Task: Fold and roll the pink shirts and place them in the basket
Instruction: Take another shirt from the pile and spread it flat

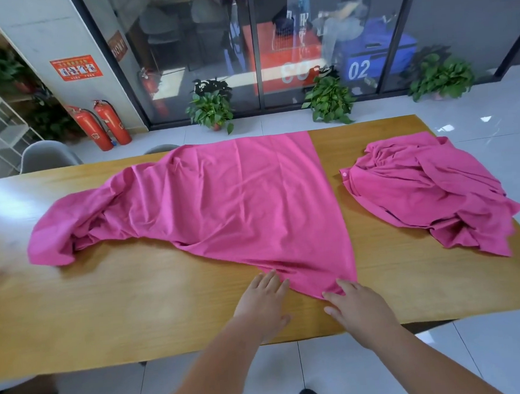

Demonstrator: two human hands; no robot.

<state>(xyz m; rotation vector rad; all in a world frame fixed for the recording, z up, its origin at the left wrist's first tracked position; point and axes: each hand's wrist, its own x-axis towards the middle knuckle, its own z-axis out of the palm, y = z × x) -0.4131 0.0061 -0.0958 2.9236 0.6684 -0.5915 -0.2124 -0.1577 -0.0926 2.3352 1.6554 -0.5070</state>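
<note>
A large pink shirt [222,199] lies spread across the middle of the wooden table [122,311], bunched at its left end and tapering to a near corner. My left hand [263,303] lies flat on the table with its fingertips at that near edge of the cloth. My right hand [357,309] rests with straight fingers touching the shirt's near corner. A second pink shirt [429,192] sits crumpled on the right side of the table. No basket is in view.
A grey chair [47,156] stands behind the table at the left. Two red fire extinguishers [102,124] and potted plants [213,106] stand along the glass wall beyond. A white tiled floor surrounds the table.
</note>
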